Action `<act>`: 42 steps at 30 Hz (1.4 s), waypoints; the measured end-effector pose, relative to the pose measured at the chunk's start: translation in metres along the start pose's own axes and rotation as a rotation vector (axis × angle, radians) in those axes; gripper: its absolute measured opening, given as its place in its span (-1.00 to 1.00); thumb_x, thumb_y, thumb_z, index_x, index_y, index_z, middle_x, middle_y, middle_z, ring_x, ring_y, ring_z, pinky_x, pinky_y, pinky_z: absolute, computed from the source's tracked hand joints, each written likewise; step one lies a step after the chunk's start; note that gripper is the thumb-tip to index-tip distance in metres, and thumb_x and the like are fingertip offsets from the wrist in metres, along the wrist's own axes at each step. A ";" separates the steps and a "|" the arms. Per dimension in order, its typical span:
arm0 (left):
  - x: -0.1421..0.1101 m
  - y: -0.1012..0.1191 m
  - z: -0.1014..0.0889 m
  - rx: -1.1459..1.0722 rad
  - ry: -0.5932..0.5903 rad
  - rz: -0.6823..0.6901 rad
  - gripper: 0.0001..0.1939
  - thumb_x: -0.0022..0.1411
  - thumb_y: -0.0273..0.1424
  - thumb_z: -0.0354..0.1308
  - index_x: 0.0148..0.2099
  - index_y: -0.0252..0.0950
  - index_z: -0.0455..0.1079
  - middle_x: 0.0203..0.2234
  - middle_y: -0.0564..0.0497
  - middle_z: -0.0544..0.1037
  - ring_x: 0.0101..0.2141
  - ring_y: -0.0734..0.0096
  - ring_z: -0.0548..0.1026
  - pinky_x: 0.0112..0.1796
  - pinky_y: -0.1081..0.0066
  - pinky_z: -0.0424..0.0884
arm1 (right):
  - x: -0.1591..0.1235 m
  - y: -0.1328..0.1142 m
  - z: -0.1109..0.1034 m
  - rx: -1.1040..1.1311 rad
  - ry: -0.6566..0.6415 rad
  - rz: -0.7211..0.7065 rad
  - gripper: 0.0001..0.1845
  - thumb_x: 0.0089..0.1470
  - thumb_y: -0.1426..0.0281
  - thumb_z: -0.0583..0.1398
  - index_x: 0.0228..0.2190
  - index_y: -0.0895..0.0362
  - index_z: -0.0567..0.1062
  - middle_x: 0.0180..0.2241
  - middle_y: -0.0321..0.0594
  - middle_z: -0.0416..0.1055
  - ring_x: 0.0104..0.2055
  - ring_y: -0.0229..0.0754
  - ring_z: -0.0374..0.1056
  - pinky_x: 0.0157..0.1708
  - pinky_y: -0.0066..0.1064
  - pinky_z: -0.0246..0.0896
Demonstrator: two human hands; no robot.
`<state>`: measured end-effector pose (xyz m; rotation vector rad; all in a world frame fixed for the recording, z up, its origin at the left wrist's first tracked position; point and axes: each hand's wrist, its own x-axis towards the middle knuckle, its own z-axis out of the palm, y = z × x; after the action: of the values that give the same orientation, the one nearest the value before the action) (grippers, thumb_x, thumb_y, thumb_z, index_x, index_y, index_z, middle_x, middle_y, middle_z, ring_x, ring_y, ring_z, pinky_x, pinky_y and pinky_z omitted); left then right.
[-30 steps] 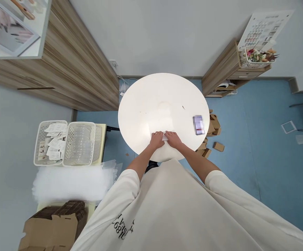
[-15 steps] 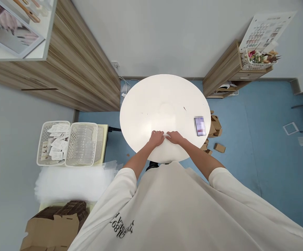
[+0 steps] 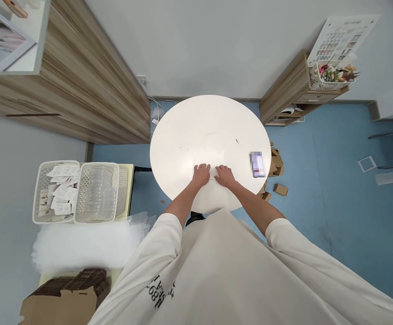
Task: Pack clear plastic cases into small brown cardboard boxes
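Note:
On a round white table [image 3: 210,119], near its front edge, my left hand [image 3: 201,174] and my right hand [image 3: 224,175] are side by side, palms down with a small gap between them. Their fingers are bent over a thin white sheet [image 3: 212,173], which looks folded and shows faintly between the thumbs. White on white, its outline is hard to make out. Whether anything lies inside the fold is hidden.
A phone-like purple item [image 3: 257,164], blurred, lies at the table's right. At left, white baskets [image 3: 96,192] hold clear cases and cards, beside stacked translucent sheets [image 3: 88,246] and flattened cardboard boxes [image 3: 61,302]. Small cardboard boxes [image 3: 276,163] lie on the floor.
Both hands have shifted slightly forward on the table and stand a little further apart, with less of the white sheet bunched up between them. The camera view has swayed slightly.

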<state>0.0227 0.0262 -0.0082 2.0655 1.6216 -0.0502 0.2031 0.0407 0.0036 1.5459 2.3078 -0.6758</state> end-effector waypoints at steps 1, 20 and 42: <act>-0.001 -0.002 0.001 0.003 -0.001 0.008 -0.56 0.39 -0.40 -0.05 0.28 -0.27 0.21 0.19 -0.29 0.33 0.25 -0.04 0.25 0.25 -0.08 -0.02 | 0.000 0.000 0.001 -0.007 0.012 -0.003 -0.42 0.29 0.21 0.09 0.26 0.16 0.23 0.25 0.11 0.23 0.24 0.15 0.15 0.21 -0.07 0.00; -0.034 -0.001 0.021 0.099 0.019 0.062 -0.24 0.15 -0.35 0.26 0.36 -0.36 0.15 0.31 -0.35 0.23 0.38 -0.12 0.04 0.34 -0.13 -0.20 | -0.037 0.010 0.030 0.008 -0.032 0.013 -0.08 0.16 0.13 0.19 0.40 0.11 -0.03 0.45 0.02 -0.17 0.46 0.12 -0.28 0.35 -0.02 -0.40; -0.041 0.003 0.028 0.125 0.011 0.031 -0.24 0.13 -0.32 0.30 0.33 -0.42 0.20 0.30 -0.38 0.23 0.37 -0.14 0.07 0.35 -0.09 -0.21 | -0.043 -0.008 0.047 0.473 0.115 0.557 -0.58 0.22 0.12 0.11 0.02 0.08 0.33 0.05 -0.03 0.29 0.12 0.06 0.20 0.04 -0.17 0.11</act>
<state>0.0217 -0.0223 -0.0180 2.1879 1.6302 -0.1331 0.2113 -0.0202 -0.0145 2.3559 1.7095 -1.0328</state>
